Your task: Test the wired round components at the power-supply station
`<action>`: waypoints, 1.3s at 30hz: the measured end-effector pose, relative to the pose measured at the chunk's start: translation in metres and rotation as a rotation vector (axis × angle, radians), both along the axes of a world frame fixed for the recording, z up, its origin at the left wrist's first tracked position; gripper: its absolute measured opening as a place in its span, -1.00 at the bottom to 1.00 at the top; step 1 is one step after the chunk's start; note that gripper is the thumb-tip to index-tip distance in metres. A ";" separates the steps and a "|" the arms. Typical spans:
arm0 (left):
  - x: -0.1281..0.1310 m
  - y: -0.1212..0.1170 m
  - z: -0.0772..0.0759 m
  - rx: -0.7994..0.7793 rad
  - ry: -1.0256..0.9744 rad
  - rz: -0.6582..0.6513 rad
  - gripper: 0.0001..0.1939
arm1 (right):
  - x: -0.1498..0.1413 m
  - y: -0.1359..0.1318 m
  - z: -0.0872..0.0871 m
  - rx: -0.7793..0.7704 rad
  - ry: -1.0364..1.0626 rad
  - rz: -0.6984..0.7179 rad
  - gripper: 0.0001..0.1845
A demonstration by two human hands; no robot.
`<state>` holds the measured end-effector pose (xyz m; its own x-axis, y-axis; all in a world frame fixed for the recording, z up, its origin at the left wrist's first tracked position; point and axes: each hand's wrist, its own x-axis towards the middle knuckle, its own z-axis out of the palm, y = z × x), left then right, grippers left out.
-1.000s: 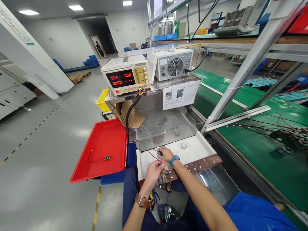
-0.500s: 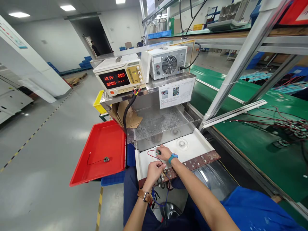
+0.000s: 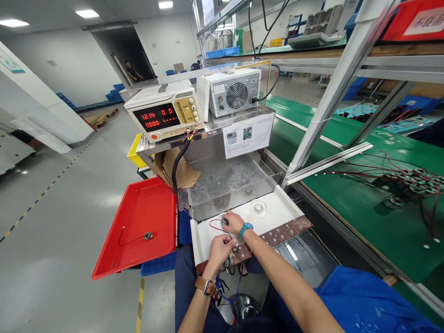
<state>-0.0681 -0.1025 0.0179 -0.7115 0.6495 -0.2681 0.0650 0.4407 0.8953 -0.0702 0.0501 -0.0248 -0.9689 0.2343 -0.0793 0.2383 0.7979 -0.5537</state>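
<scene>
Part is resting on the white base, with your right hand's grip pinching it. Your left hand is pressing its fingertips together on the red wire, just beside the brown strip — your fingers are hiding the wire's end, so I cannot tell whether it is touching the strip. You seem to be in the middle of steadying the part while bringing its wire to the strip. Your next move is probably calling for a still right hand and a fine, straight placing of that end — and an eye on the supply, whose red digits are glowing behind.
</scene>
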 end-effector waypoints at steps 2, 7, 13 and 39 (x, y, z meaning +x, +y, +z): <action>0.000 0.000 -0.003 -0.001 0.000 -0.002 -0.71 | 0.000 0.000 0.000 0.003 0.004 -0.001 -0.68; 0.000 0.001 -0.008 0.003 -0.016 -0.001 -0.72 | 0.000 -0.001 0.000 0.004 0.012 -0.003 -0.71; 0.000 0.000 -0.008 0.005 -0.018 -0.003 -0.74 | 0.001 -0.002 0.002 0.005 0.001 -0.018 -0.71; 0.000 -0.001 -0.007 -0.045 -0.001 -0.002 -0.75 | 0.001 -0.005 0.009 -0.005 -0.033 -0.027 -0.69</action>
